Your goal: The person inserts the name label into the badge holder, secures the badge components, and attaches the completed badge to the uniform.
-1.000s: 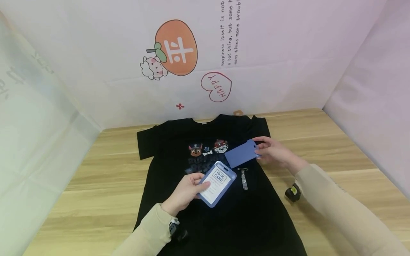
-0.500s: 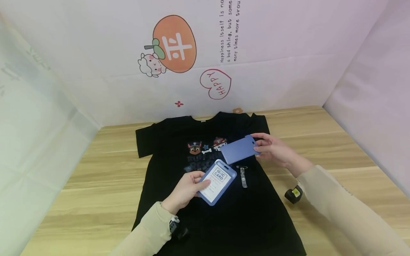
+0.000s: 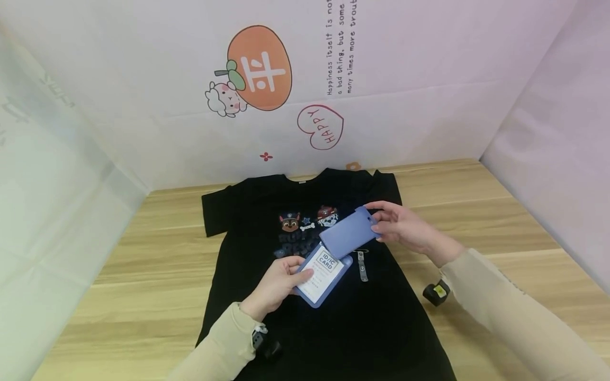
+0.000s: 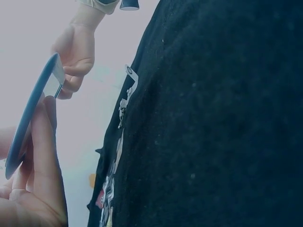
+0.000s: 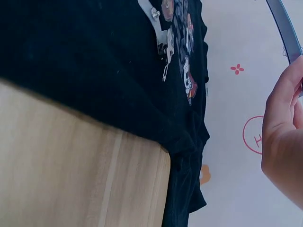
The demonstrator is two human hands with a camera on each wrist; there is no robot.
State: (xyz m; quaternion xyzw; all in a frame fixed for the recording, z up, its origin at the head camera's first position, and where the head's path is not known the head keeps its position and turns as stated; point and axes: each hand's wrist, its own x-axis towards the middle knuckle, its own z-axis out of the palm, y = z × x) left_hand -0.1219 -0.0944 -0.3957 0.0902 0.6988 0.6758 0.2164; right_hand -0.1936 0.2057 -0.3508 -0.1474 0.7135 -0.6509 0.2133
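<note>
The head view is bright; the left wrist view, bluish and hazy.

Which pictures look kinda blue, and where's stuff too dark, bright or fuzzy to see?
Head view: no strong blue tint, but the small print on the rectangular white ID card is too fuzzy to read; left wrist view: bluish, the white printed backdrop looking washed out; right wrist view: bluish too, the black fabric T-shirt almost without detail at upper left.
</note>
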